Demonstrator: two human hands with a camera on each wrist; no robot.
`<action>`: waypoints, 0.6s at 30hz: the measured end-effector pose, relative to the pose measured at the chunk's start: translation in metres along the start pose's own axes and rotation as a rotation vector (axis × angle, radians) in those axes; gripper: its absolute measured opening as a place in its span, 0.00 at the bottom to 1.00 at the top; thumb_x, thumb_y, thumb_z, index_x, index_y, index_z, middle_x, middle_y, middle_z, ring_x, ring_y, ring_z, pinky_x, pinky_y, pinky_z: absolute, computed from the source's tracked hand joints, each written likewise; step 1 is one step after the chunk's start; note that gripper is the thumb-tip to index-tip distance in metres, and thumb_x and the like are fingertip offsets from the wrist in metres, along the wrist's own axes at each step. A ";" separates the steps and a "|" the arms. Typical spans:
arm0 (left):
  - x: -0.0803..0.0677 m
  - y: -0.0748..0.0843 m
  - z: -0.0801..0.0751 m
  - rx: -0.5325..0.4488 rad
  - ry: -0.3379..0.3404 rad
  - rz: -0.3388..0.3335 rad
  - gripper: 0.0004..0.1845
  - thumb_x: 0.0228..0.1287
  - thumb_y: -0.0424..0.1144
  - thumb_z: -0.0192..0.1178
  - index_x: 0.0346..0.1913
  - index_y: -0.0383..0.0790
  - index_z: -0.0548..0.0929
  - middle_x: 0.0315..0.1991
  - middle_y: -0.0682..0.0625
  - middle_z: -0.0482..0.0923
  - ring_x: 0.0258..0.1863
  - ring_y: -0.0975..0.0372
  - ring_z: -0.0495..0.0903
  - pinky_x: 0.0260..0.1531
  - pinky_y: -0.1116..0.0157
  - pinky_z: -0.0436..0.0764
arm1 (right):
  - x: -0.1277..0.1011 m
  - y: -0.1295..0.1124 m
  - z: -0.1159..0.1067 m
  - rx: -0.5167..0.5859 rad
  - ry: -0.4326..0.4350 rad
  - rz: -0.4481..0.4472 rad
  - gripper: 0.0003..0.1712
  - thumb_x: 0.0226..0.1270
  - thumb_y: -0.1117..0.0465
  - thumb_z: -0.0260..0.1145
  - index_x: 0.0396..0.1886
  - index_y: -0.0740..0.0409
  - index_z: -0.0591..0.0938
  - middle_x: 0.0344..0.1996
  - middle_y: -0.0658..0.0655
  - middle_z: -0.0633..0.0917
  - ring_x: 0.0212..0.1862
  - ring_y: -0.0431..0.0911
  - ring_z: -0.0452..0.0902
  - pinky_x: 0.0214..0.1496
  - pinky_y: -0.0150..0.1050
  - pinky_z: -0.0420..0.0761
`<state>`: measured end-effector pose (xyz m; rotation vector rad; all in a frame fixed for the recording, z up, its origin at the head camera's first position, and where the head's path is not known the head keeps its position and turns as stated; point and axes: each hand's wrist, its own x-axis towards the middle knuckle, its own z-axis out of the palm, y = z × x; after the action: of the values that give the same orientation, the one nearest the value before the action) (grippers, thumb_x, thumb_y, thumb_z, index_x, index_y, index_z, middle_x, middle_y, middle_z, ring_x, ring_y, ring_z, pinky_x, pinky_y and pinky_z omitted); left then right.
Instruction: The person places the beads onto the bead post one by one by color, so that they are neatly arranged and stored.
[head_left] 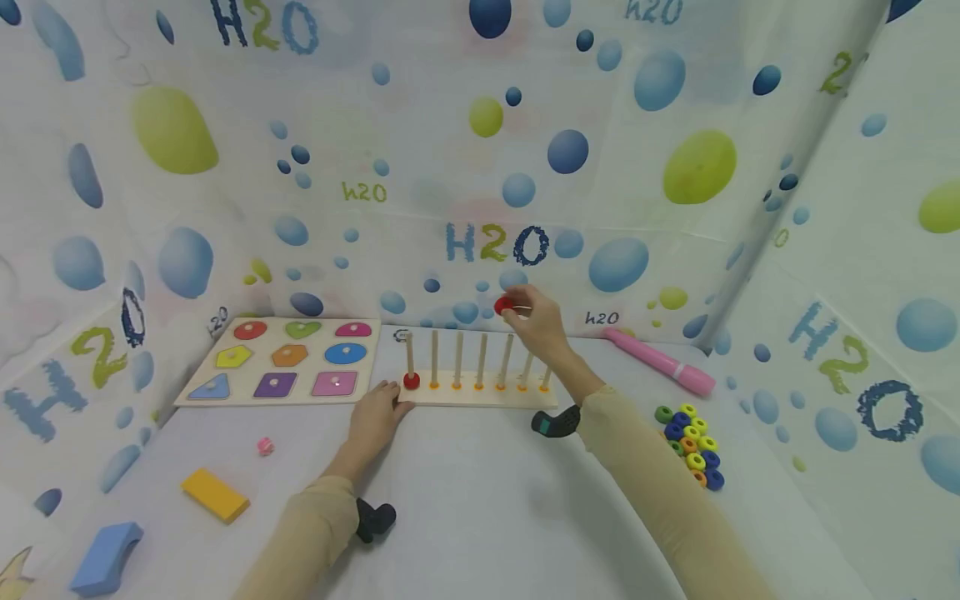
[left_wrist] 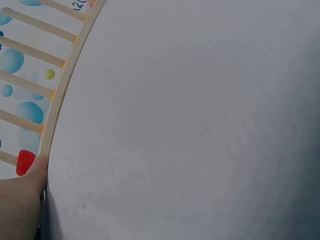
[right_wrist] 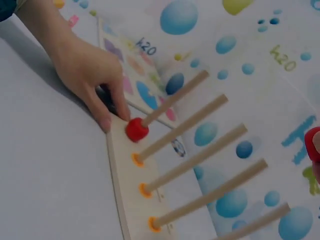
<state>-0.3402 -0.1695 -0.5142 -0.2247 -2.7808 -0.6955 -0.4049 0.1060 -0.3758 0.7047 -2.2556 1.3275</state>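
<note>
A wooden peg board with several upright pegs lies at the table's middle back. One red ring sits at the foot of the leftmost peg. My left hand rests with straight fingers against the board's left end, by that ring. Raised over the pegs, my right hand pinches a second red ring in its fingertips.
A shape puzzle board lies left of the peg board. A heap of coloured rings sits at the right, a pink tube behind it. A yellow block, a blue block and a small pink piece lie front left.
</note>
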 end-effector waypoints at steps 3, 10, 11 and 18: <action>0.001 0.000 0.001 0.008 -0.001 0.003 0.25 0.60 0.44 0.65 0.53 0.28 0.78 0.54 0.34 0.76 0.59 0.43 0.71 0.57 0.47 0.71 | 0.005 -0.009 0.027 0.019 -0.067 -0.047 0.19 0.58 0.75 0.65 0.50 0.71 0.76 0.44 0.64 0.83 0.47 0.51 0.80 0.48 0.32 0.81; -0.001 0.000 -0.003 -0.007 0.006 0.014 0.22 0.60 0.44 0.65 0.50 0.29 0.80 0.53 0.34 0.77 0.57 0.43 0.72 0.56 0.46 0.72 | 0.009 -0.030 0.078 0.008 -0.203 -0.101 0.20 0.60 0.74 0.65 0.52 0.69 0.75 0.46 0.63 0.82 0.45 0.49 0.82 0.48 0.27 0.79; -0.001 0.001 -0.003 -0.012 0.005 0.012 0.22 0.60 0.44 0.65 0.50 0.29 0.80 0.53 0.33 0.77 0.57 0.43 0.72 0.56 0.46 0.72 | 0.010 -0.032 0.084 0.006 -0.224 -0.109 0.20 0.60 0.73 0.65 0.53 0.69 0.74 0.47 0.63 0.82 0.46 0.49 0.82 0.48 0.28 0.79; 0.001 0.003 -0.002 -0.004 -0.019 -0.008 0.20 0.60 0.43 0.65 0.49 0.31 0.81 0.53 0.36 0.78 0.59 0.43 0.71 0.57 0.46 0.71 | 0.013 -0.046 0.107 -0.046 -0.348 -0.068 0.19 0.63 0.70 0.64 0.54 0.66 0.74 0.46 0.61 0.83 0.47 0.47 0.81 0.48 0.26 0.79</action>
<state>-0.3398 -0.1682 -0.5107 -0.2221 -2.8002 -0.7046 -0.3977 -0.0110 -0.3855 1.0551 -2.4934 1.1909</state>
